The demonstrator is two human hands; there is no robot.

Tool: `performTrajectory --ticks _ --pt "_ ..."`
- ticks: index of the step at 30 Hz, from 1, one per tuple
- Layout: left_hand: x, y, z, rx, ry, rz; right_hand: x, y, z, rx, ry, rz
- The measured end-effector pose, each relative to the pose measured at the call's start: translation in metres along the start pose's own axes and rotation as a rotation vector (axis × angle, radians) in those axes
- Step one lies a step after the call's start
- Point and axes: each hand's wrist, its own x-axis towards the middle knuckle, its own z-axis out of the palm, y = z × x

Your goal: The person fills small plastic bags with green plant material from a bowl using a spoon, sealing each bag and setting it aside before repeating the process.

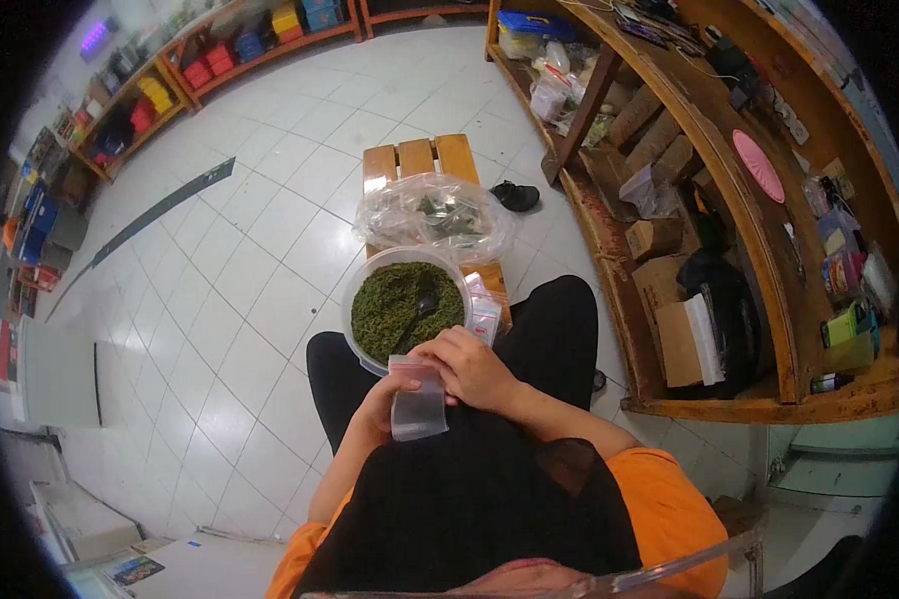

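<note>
Floor: pale tiles (260, 240) are laid across the left and centre of the frame.
Shelf: a wooden shelf (589, 235), loaded with boxes and bags, is seen along the right side.
Surface: a slatted wooden surface (454, 158) is placed at upper centre; the big bag and small packs are carried on it.
Big bag: a clear, crumpled bag (390, 215) is set just beyond the tub; some dark green matter can be made out inside.
Tub: a round, pale tub (348, 309) is placed at the centre, between the knees, with its top uncovered.
Green matter: the tub is well filled with loose green matter (385, 290); little seems to have been taken out.
Right hand: its fingers (469, 369) are bent at the small bag's upper right edge; whether the edge is pinched cannot be told.
Left hand: the small bag is gripped by its left side in this hand (375, 404), the thumb laid across the front.
Small packs: flat packs (485, 317) are left just right of the tub.
Small bag: a clear bag (420, 407) with a pink band is held below the tub, at lower centre; it looks flat and no green is seen in it, so filling is judged not begun.
Spoon: a black spoon (427, 302) is rested in the green matter, untouched by either hand.
</note>
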Motion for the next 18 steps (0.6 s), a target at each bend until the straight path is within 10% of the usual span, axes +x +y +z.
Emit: performTrajectory --ticks 7,15,18 --pt "-0.003 0.007 0.023 0.040 0.027 0.108 0.006 -0.005 -0.029 0.015 0.174 -0.021" --pt "0.003 0.017 0.013 0.238 0.485 0.921 0.027 0.008 -0.050 0.267 0.261 0.398" --pt "0.005 0.019 0.055 1.256 0.617 1.032 0.029 -0.010 -0.036 0.277 0.111 0.344"
